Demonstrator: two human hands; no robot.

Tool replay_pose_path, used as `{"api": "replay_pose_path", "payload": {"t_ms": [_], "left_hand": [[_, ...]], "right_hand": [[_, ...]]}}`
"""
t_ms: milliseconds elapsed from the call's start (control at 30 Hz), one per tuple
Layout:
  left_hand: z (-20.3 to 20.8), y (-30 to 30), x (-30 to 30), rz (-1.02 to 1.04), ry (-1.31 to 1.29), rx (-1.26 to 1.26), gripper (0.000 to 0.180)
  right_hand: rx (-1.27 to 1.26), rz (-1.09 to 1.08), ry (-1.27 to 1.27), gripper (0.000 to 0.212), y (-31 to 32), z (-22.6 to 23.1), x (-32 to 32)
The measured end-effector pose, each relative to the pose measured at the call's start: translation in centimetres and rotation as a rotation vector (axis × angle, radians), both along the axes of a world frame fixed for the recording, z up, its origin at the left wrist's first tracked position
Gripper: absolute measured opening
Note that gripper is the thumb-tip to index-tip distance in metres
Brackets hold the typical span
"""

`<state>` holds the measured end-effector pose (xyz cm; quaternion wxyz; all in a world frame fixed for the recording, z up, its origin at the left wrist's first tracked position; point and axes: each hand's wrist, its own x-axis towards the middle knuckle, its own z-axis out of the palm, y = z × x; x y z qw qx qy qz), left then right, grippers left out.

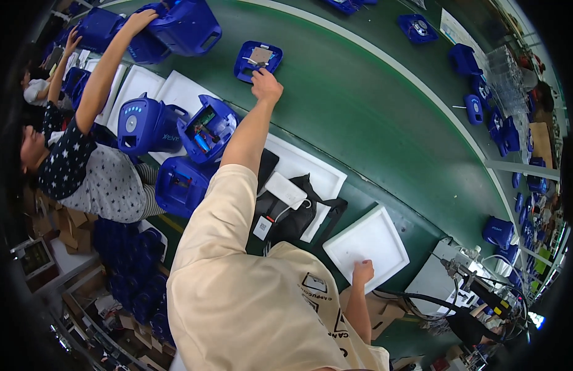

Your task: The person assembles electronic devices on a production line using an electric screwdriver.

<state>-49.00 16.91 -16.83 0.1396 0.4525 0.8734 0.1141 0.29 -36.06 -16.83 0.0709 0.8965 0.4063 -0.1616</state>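
Observation:
My left hand (266,86) reaches far forward over the green conveyor belt. Its fingers are closed at the near edge of a blue plastic cover (241,64), which lies with its inside up and has a tan square part and wires in it. At my right side, my right hand (363,272) is curled closed over the near part of a white foam tray (376,238). Whatever its fingers may hold is hidden. Beside my left arm stand an opened blue housing (221,127) with a circuit board and blue parts inside, and another blue housing (184,185).
A black bag (292,216) with a white power bank (286,190) lies on a white tray before me. To my left a co-worker (107,167) reaches toward blue housings (184,28). A metal fixture with cables (478,290) stands at right.

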Motion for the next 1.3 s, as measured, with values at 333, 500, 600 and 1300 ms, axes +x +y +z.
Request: {"api": "replay_pose_path", "payload": {"t_ms": [333,500,600,1300], "left_hand": [[-4.3,2.2,-2.5,-0.115,-0.051,-0.287,0.054],[-2.8,2.5,-1.9,-0.524,0.256,-0.194,0.039],[-0.1,2.7,0.2,-0.410,0.257,0.166,0.042],[27.4,-23.5,-13.3,-0.035,-1.326,0.954,0.043]], "right_hand": [[-0.091,-0.022,-0.005,0.034,1.2,0.2,-0.3],[-0.049,0.004,-0.035,0.036,0.9,-0.7,-0.3],[-0.102,0.074,-0.006,0.037,0.9,-0.1,0.5],[0.093,0.185,0.018,0.036,-2.5,-0.6,1.3]]}}
